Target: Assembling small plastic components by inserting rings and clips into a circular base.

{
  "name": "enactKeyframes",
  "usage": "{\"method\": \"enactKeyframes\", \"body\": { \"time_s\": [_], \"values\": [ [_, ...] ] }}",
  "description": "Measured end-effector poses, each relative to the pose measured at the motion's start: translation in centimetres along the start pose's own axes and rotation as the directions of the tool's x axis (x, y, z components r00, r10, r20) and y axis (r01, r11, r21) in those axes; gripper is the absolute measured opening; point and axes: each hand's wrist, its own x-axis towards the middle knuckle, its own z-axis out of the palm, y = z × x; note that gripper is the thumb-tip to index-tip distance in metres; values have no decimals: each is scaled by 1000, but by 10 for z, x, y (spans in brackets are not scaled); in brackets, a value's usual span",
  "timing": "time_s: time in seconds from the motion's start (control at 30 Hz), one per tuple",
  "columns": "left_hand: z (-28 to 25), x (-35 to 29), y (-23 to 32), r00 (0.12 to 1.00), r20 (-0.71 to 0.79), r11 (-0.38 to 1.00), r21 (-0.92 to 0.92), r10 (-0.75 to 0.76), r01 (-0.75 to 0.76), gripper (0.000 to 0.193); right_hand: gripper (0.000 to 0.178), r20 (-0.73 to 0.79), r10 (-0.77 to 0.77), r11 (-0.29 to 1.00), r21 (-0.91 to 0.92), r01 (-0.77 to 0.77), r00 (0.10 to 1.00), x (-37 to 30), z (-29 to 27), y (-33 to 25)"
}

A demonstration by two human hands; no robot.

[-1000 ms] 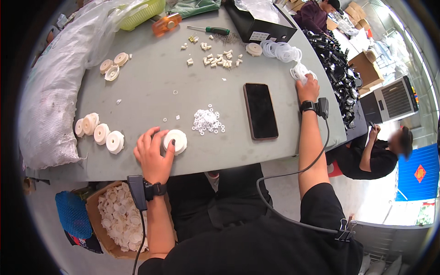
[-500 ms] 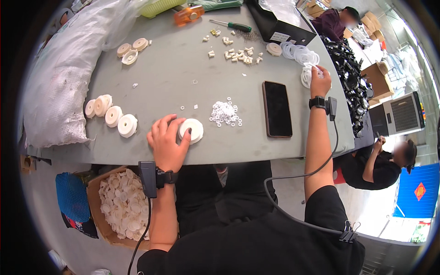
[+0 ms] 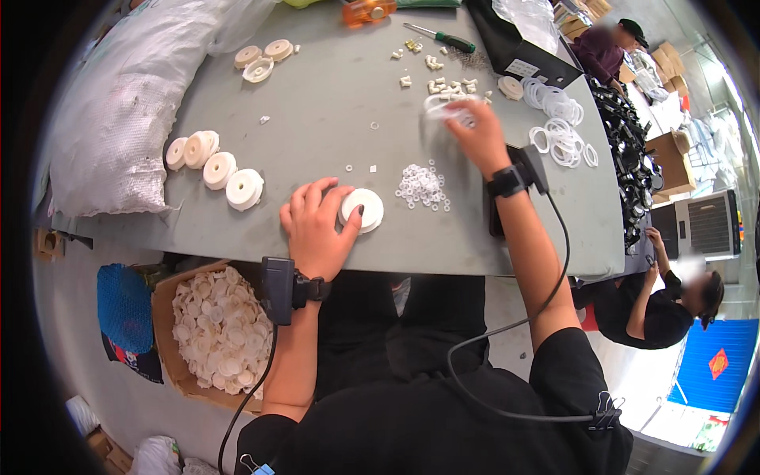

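My left hand (image 3: 318, 226) lies at the near edge of the table, with its thumb and index finger closed on a round white plastic piece (image 3: 364, 215). The piece rests flat on the tabletop. My right hand (image 3: 477, 138) is over the table, pinching a translucent plastic ring (image 3: 432, 109) that is smeared by motion; whether it holds more than one is unclear. Small white washers (image 3: 419, 186) lie in a heap between my hands. Loose translucent rings (image 3: 564, 146) are piled to the right. A phone (image 3: 495, 220) is mostly hidden beneath my right wrist.
Several round cream pieces (image 3: 219, 170) stand at left beside a white woven sack (image 3: 107, 158). Small cream fittings (image 3: 451, 89), a screwdriver (image 3: 443, 36) and a black box (image 3: 514, 51) are farther back. A carton of white parts (image 3: 222, 328) sits below. Two people are at right.
My right hand has moved left from the ring pile, carrying a translucent ring. My left hand stays at the round piece. The whole view has shifted slightly.
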Motion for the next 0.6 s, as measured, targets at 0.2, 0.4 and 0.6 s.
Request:
{"method": "enactKeyframes", "body": {
  "time_s": [0.2, 0.4, 0.6],
  "values": [
    [0, -2, -3, 1000, 1, 1000, -4, 0, 0, 30, 27, 49, -118, 947, -294, 128, 992, -9, 19, -7],
    [0, -1, -3, 1000, 3, 1000, -16, 4, -4, 31, 17, -146, -204, 971, -154, 182, 968, -5, 6, -14],
    [-1, -1, -4, 999, -54, 999, -45, 4, -6, 42, 20, -96, 106, 941, 331, -69, 990, -10, -8, -50]
  ]
}}
